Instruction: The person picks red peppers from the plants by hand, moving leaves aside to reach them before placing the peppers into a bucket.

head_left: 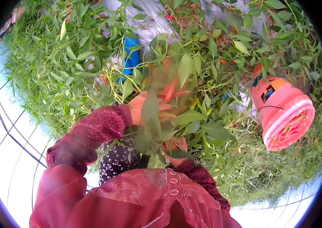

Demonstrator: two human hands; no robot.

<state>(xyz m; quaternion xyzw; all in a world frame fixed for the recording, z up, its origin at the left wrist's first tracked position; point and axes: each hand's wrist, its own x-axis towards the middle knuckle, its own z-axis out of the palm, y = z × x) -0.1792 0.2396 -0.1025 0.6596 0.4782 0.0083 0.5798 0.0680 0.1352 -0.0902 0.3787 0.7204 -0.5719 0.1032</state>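
Left hand (136, 109): grip appears closed on red peppers (170, 89), blurred, at its fingertips | right hand (174, 145): just below, partly behind leaves, hold cannot be told | step: likely picking | next: seems to call for clearing foliage toward pink bucket (282, 99), well right of grip

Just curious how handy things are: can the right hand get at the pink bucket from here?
Probably, with a stretch: the pink bucket is on that side, mouth uncovered, but leafy plants stand between it and the right hand.
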